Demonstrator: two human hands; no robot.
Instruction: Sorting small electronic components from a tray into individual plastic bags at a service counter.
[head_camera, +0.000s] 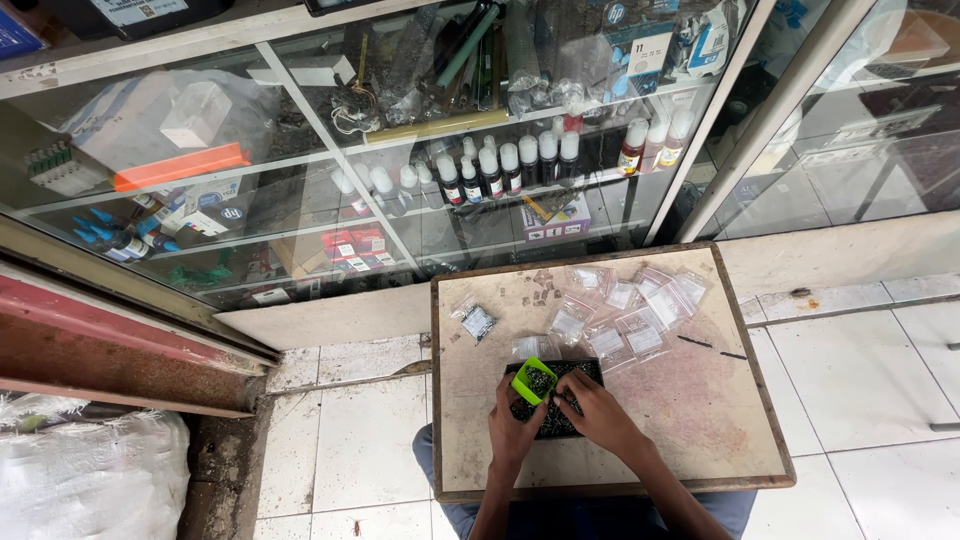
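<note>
A small square table (700, 420) is being viewed from above, set on a tiled floor (860, 370) before a glass cabinet (330, 160) stocked with bottles (510, 165) and boxes.

A black tray (556, 425) of small dark parts is being kept near the table's near edge; its long axis is running left to right, parallel to that edge. A green scoop (534, 380) is being held over the tray's left end by the left hand (513, 428), fingers closed on it. The scoop is being tilted, its open mouth turned up and away from the person, its long axis running diagonally toward the table's far left; dark parts are being carried in it.

The right hand (598, 412) is being rested on the tray just beside the scoop, fingers curled; whether anything is being pinched cannot be told.

Clear bags (640, 310) are being kept scattered beyond the tray, one filled bag (477, 321) lying apart to the left.
</note>
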